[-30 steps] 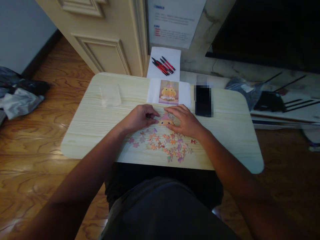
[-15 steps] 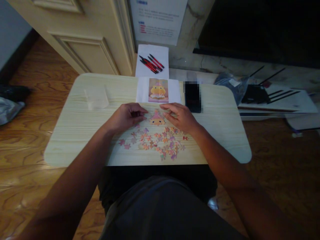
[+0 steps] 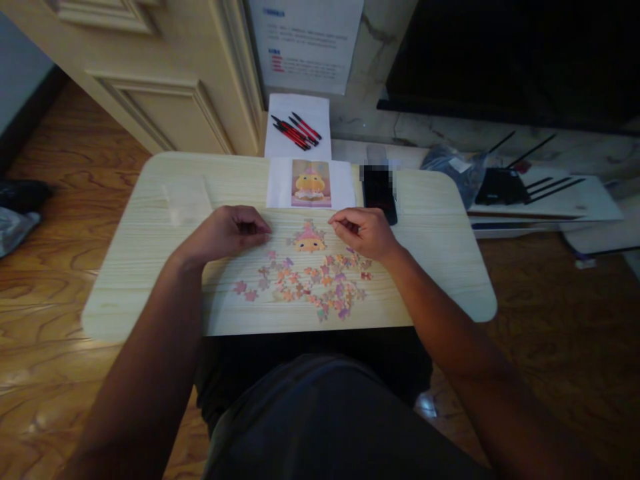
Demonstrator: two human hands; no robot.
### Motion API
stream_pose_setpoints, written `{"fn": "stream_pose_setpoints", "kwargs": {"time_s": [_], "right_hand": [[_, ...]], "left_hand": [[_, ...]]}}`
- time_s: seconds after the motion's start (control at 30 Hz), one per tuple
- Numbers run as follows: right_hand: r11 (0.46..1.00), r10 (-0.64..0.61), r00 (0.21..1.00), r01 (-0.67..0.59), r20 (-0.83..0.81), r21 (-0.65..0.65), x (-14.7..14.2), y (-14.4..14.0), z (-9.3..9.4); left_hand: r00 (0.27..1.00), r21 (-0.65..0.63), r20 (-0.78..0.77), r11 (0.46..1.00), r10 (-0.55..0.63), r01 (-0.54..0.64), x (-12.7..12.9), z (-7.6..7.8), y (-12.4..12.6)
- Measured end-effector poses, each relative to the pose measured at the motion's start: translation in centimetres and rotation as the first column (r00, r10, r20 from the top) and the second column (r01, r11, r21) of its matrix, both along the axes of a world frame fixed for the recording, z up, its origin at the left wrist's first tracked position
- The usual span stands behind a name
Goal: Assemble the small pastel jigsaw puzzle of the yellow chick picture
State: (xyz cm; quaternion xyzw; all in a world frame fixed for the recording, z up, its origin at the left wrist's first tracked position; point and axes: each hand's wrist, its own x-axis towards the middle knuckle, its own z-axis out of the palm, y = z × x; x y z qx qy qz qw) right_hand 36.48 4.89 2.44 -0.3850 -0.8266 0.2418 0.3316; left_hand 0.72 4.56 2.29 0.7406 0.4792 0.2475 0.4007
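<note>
A partly joined jigsaw puzzle (image 3: 309, 239) lies mid-table, with a pink hat shape above a yellow face with dark eyes. Left of it, my left hand (image 3: 235, 232) hovers with fingers curled and tips close to the thumb. My right hand (image 3: 367, 232) is on the other side, thumb and fingers pinched near the puzzle's upper right. Whether either pinch contains a piece is too small to see. Loose puzzle pieces (image 3: 327, 281) in pink, orange and purple spread between the joined part and my body. Behind the puzzle, a printed picture (image 3: 311, 183) shows a yellow character in a pink hat.
A phone (image 3: 379, 193) lies beside the picture sheet, close behind my right hand. Clear plastic (image 3: 187, 200) rests on the table's (image 3: 135, 267) left half. Several red-and-black pens (image 3: 296, 131) lie on paper beyond. A black router (image 3: 503, 187) stands on the low shelf at right.
Both hands have drawn away from the joined puzzle, the left one leftward and the right one slightly outward. Their fingers are closer together now. The camera view has shifted a little.
</note>
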Motion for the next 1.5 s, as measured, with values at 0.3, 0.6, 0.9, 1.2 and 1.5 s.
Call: {"fn": "stream_pose_setpoints", "kwargs": {"time_s": [0.3, 0.6, 0.9, 1.2, 1.5], "right_hand": [[0.956, 0.190, 0.978, -0.163, 0.089, -0.246, 2.2, 0.3, 2.3], [0.850, 0.274, 0.931, -0.118, 0.241, -0.513, 6.3, -4.9, 5.1], [0.970, 0.057, 0.899, 0.054, 0.434, -0.237, 6.5, -8.9, 3.6], [0.940, 0.025, 0.868, 0.148, 0.497, -0.307, 6.2, -9.7, 4.2], [0.847, 0.048, 0.997, -0.007, 0.064, -0.532, 4.7, -6.0, 3.7]], "left_hand": [[0.997, -0.019, 0.054, 0.998, -0.061, 0.062, -0.4, -0.3, 0.2], [0.998, -0.006, 0.044, 0.999, -0.036, 0.036, -0.1, -0.6, 0.2], [0.998, -0.022, 0.055, 0.999, -0.029, 0.030, 0.1, -0.8, 0.2], [0.997, -0.018, 0.063, 0.999, -0.036, 0.037, 0.4, -0.7, 0.0], [0.999, 0.052, 0.021, 0.998, 0.035, -0.036, 1.4, -0.2, -0.4]]}}
